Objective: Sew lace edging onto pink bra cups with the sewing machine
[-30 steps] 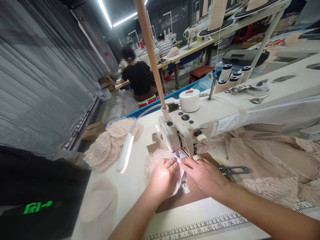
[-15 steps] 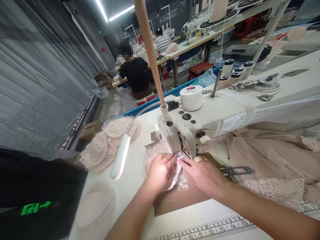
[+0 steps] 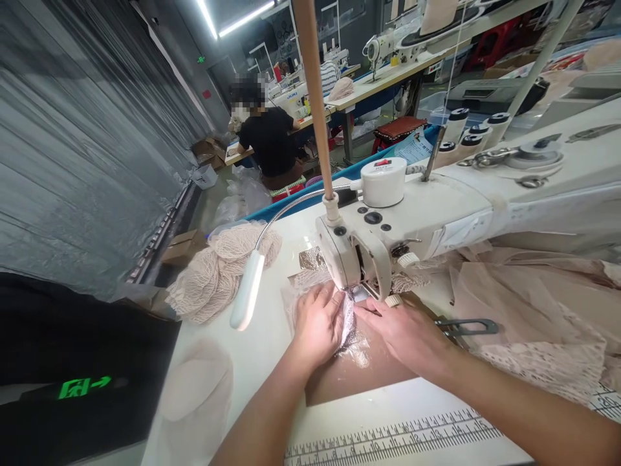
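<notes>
A pale lace piece (image 3: 348,320) lies beneath the needle area of a white sewing machine (image 3: 339,249), brightly lit by the lamp. My left hand (image 3: 317,323) is closed over its left side, fingers pressed together along the fabric and pointing toward the presser foot. On the other side, my right hand (image 3: 405,330) rests low on the brown sheet (image 3: 361,372), fingers stretched forward, their tips at the lace's right edge. The machine head and my fingers hide part of the lace and the needle.
A bendable lamp (image 3: 247,291) arches over the table's left side. Stacked lace cups (image 3: 201,285) and sheer pieces (image 3: 196,388) lie left; beige mesh fabric (image 3: 524,298) is heaped right. A printed ruler (image 3: 388,440) runs along the front. A person in black (image 3: 269,142) sits farther off.
The whole view has shifted a little, so most things sit farther right and slightly higher. My left fingers have gone from a bunched pinch to lying flatter along the lace.
</notes>
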A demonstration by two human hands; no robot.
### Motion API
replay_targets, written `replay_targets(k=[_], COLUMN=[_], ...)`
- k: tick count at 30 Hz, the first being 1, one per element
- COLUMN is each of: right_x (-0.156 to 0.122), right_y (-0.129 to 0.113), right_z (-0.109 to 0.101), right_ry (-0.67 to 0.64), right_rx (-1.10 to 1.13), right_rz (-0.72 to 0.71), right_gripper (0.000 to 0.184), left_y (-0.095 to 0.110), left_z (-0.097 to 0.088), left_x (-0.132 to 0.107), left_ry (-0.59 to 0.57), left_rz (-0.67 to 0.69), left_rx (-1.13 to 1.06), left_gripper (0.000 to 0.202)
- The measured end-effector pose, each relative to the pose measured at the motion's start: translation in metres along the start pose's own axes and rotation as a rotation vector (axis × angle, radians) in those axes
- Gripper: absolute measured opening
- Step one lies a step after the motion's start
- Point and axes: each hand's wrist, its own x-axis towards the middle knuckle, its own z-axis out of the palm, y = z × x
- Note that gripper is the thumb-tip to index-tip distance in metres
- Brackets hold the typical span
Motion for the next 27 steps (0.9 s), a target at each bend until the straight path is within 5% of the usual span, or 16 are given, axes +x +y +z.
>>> replay_targets(k=[8, 13, 16, 21, 27], right_x=[-0.004, -0.010, -0.010, -0.007, -0.009], right_y=[0.008, 0.011, 0.009, 0.008, 0.010], right_z=[0.005, 0.004, 0.000, -0.006, -0.008], right_ry=[0.033, 0.069, 0.076, -0.011, -0.087], right_rx=[0.124, 0.308, 0.368, 0.383, 0.337], right_rz=[-0.054, -0.105, -0.137, -0.227, -0.214], right_gripper=[0.042, 0.037, 0.033, 0.029, 0.026], left_y=[-0.009, 0.003, 0.013, 0.009, -0.004], left_z=[-0.013, -0.040, -0.047, -0.041, -0.030], left_x=[-0.011, -0.039, -0.049, -0.031, 0.003], left_ry=[-0.091, -0.366, -0.267, -0.035, -0.273], left_rz=[-0.093, 0.177, 0.261, -0.027, -0.188], left_rx=[-0.086, -0.438, -0.570, -0.551, -0.571], left_gripper=[0.041, 0.037, 0.041, 0.038, 0.011])
